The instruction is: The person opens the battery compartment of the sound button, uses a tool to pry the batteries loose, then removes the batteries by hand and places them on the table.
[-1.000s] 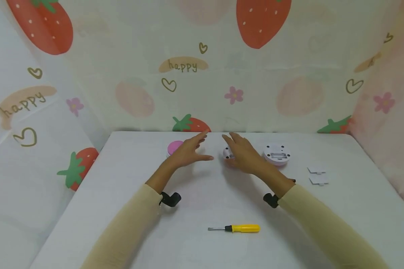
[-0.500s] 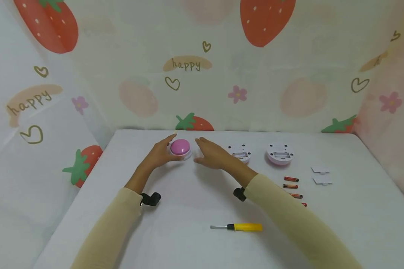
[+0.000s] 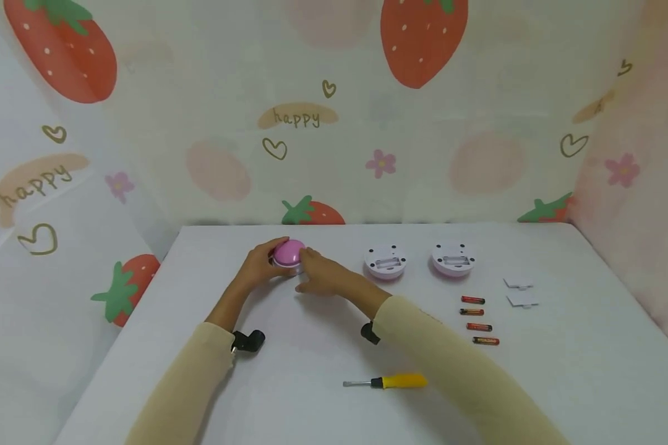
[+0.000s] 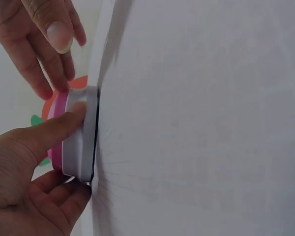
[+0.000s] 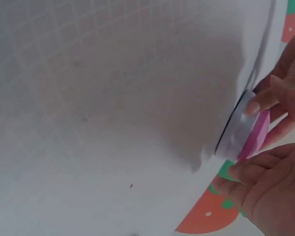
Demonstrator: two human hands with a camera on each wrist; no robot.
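At the back left of the table is a round push button with a pink dome (image 3: 289,252) and a white base (image 4: 74,160). My left hand (image 3: 258,267) holds it from the left, its thumb along the side of the base and its other fingers around the far side. On the button's right is my right hand (image 3: 324,273), its fingers extended at the rim; the fingertips look to be touching the dome or very close to it. In the right wrist view, the pink dome (image 5: 256,135) lies between both hands.
Two similar round units (image 3: 386,264) (image 3: 453,261) lie bottom-up, battery compartments showing. Further right are several red batteries (image 3: 479,327) in a column and two white battery covers (image 3: 522,300). A yellow-handled screwdriver (image 3: 403,381) lies near the front. A patterned cloth wall stands behind.
Both hands have moved left from the middle of the table to the pink button. My left hand has taken hold of it; my right hand has come up against its right side.
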